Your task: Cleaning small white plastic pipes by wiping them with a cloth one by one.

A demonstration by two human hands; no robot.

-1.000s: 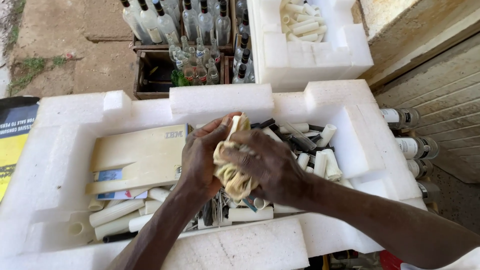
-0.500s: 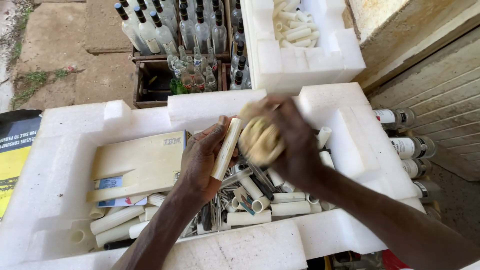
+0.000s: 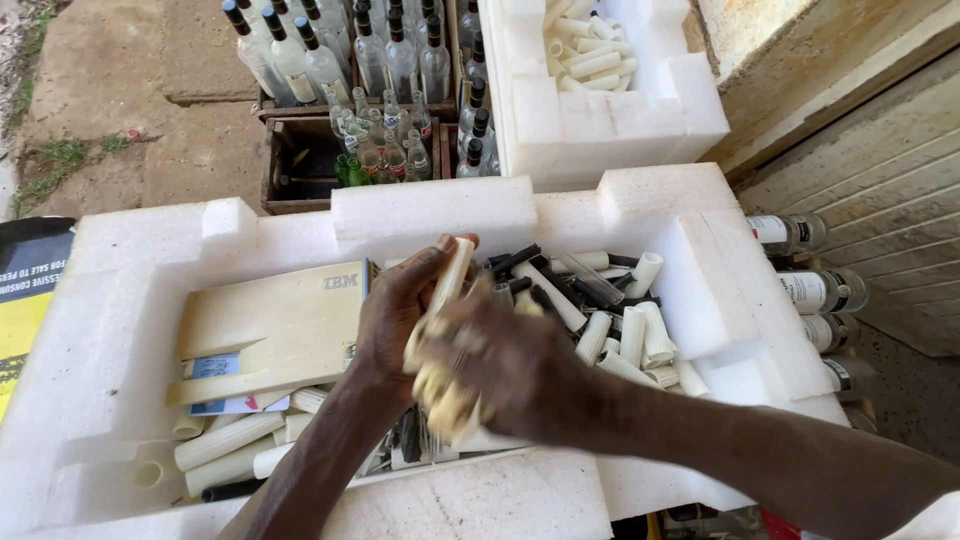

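So both hands are working right over the middle of the big white foam box (image 3: 150,260). The left hand (image 3: 400,315) is clamped around a pale cream tube (image 3: 450,280), holding it tilted up with its top end poking out above the fingers. The right hand (image 3: 510,365) is blurry, but it's wrapped around a yellowish crumpled cloth or pad (image 3: 445,400) pressed up against the lower part of that tube, so I'd call it closed on the cloth, with the two hands touching. Inside the foam box, just right of the hands, there's a jumble of more cream tubes (image 3: 640,335) mixed with black ones (image 3: 515,262), and to the left a flat beige cardboard piece (image 3: 270,325) lying over a few more tubes near the box's front left corner. Beyond the far wall of the foam box sits a wooden crate of clear glass bottles (image 3: 330,55), plus a second foam box (image 3: 600,120) holding more tubes; off the right side more bottles (image 3: 810,290) lie on their sides. What could go wrong, as I see it: the tube is only pinched in one fist, so a hard stroke of the cloth could twist it loose and drop it back into the pile, where it'd get mixed in with the rest. The foam edge also looks crumbly if leaned on.
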